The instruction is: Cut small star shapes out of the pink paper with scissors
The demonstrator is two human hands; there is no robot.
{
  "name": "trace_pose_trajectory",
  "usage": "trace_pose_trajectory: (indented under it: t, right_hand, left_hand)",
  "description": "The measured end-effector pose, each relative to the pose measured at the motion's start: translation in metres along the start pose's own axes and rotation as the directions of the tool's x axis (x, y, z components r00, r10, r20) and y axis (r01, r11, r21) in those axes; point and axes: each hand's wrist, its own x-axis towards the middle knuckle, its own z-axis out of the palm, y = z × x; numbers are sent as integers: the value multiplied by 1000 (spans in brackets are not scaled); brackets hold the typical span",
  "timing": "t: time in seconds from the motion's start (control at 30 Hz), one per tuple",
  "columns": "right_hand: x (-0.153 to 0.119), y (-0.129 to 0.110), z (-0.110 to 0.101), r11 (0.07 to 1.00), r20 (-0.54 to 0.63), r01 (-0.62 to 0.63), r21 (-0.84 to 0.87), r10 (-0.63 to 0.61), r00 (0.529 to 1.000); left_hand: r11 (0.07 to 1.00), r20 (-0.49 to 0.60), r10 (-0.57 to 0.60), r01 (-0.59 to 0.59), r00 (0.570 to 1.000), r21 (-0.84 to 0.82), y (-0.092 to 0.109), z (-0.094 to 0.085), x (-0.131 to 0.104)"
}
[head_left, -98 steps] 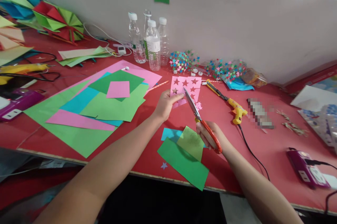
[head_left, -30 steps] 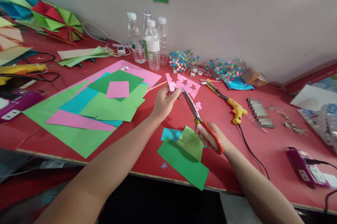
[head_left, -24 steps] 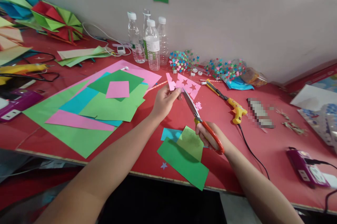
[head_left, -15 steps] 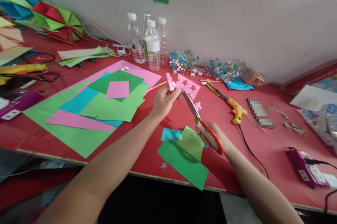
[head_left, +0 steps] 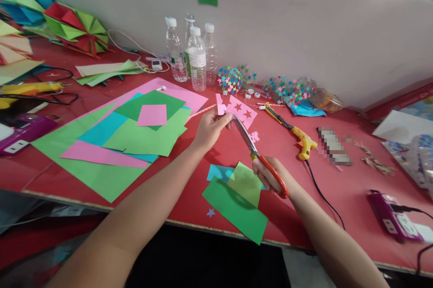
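My right hand point(head_left: 269, 171) is closed around the red-orange handles of a pair of scissors point(head_left: 248, 137), blades pointing up and left. Their tips meet the fingertips of my left hand point(head_left: 213, 128), which pinches pink paper point(head_left: 220, 104); the fingers hide most of the pinched part. Just beyond the fingertips is a pink sheet with star-shaped holes point(head_left: 248, 119); I cannot tell whether it is joined to the pinched piece. Small pink paper stars point(head_left: 255, 136) lie in a pile beside the blades. Below are green paper point(head_left: 237, 213) and a bluish star point(head_left: 210, 212).
Large coloured sheets point(head_left: 101, 180) overlap on the left of the red table. Several plastic bottles point(head_left: 198, 62) stand by the wall near clusters of small stars point(head_left: 231, 80). To the right lie a cutter point(head_left: 273, 113), a yellow glue gun point(head_left: 304, 143) with its cord, and a purple power strip point(head_left: 394, 220).
Both hands, the scissors and the pink paper stay almost in place. The view has shifted very slightly.
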Motion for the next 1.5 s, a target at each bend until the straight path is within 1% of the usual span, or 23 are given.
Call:
trace_pose_trajectory:
  t: [0.1,0.27,0.53,0.67,0.87,0.93,1.1,1.23,1.37,1.5]
  right_hand:
    - [1,2,0,1000,5,7,-9,-7,1000]
    - [1,3,0,999,-9,-15,-34,15,1000]
    - [3,4,0,999,-21,-40,-9,40,999]
    - [5,6,1,999,-20,-45,14,45,999]
    - [6,7,4,999,11,41,31,-41,999]
    - [6,8,3,998,14,45,36,-45,999]
    - [4,8,2,998,33,43,36,-44,998]
    - [4,9,3,995,41,67,68,-70,997]
    - [6,14,8,989,32,90,116,-94,995]
    - [9,18,12,989,15,53,140,-56,998]
  left_hand:
    - [1000,6,-2,2,1000,-9,-1,0,0]
    - [1000,7,-8,8,1000,-8,-2,-1,1]
    - [1000,-1,-18,18,1000,11,-1,-1,1]
    - [1000,-21,-27,27,999,-11,-1,0,0]
    - [989,-43,-48,41,998,-144,-3,6,-4]
    - [982,-41,-68,60,997,-178,-4,8,-6]
    - [970,-17,-97,91,995,-224,-3,11,-9]
    - [973,-7,-92,89,996,-213,-3,12,-11]
    - [982,-66,-98,86,993,-166,-4,16,-13]
    - [975,-118,-141,117,983,-189,-8,20,-16]
